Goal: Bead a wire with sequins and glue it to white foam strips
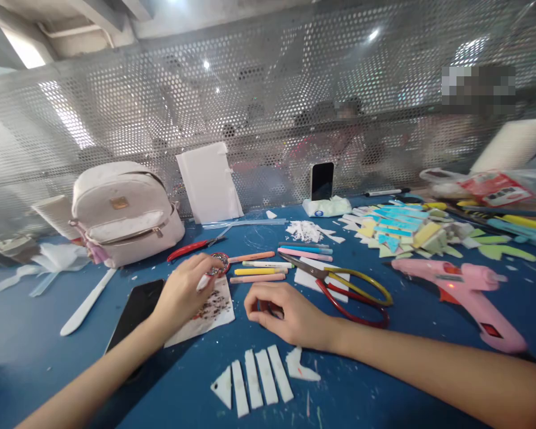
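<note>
My left hand (188,287) is closed, fingertips bent down at a small round red-rimmed piece (221,261) with a speckled middle. A bit of white shows by its fingers; what they grip is partly hidden. Below it lies a white paper (213,310) scattered with dark crumbs. My right hand (288,313) rests on the table, its fingers curled in loosely with nothing visible in them. Between the forearms, white strips (261,378) lie in a fish shape, with a pointed head piece (222,387) and a forked tail piece (301,365).
Coloured markers (261,271) and red-and-yellow-handled scissors (339,286) lie beyond my hands. A pink glue gun (464,292) is at right, near piled foam scraps (397,226). At left are a black phone (136,307), red-handled pliers (190,248) and a white backpack (127,211). Perforated metal (268,119) stands behind.
</note>
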Demonstrator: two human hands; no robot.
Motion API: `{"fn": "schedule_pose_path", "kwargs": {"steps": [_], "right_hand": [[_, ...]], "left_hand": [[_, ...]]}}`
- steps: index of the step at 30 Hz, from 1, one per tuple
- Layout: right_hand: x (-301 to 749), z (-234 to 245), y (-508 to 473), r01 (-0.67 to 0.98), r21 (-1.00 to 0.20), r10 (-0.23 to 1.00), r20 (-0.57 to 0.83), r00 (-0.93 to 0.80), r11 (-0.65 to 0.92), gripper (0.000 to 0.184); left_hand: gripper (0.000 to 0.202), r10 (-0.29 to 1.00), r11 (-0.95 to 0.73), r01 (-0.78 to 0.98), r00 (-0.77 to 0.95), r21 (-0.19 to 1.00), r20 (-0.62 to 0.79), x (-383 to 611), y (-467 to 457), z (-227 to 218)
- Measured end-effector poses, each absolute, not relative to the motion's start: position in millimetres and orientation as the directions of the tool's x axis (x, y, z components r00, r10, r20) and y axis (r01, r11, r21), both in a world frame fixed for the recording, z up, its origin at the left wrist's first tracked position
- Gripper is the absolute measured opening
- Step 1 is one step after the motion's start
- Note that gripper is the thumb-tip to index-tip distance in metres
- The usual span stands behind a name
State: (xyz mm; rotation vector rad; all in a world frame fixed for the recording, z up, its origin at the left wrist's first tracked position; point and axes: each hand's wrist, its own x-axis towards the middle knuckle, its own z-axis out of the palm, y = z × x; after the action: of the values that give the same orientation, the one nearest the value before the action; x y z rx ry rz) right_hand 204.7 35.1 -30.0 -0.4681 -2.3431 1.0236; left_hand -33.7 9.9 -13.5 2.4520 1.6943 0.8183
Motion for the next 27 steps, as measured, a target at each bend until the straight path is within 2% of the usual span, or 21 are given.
{"fn": "schedule_pose_path", "kwargs": {"steps": [10, 20, 27], "right_hand": [[204.9, -29.3, 35.2, 0.094, -0.763, 0.505, 0.326, -0.799, 0.640, 0.008], [205.7, -29.1, 34.6, 0.077, -0.758, 0.495, 0.341, -0.799, 0.648, 0.008], [205.7, -29.1, 33.6, 0.084, -0.741, 0.489, 0.350, -0.799, 0.666, 0.007]], "left_hand": [[0.017, 0.958, -0.215, 0.924, 0.137, 0.317, 0.251, -68.1, 75.6, -22.0], [0.018, 0.962, -0.181, 0.939, 0.106, 0.292, 0.253, -60.2, 77.4, -22.1], [0.014, 0.955, -0.197, 0.924, 0.105, 0.329, 0.277, -59.6, 77.3, -18.5]]}}
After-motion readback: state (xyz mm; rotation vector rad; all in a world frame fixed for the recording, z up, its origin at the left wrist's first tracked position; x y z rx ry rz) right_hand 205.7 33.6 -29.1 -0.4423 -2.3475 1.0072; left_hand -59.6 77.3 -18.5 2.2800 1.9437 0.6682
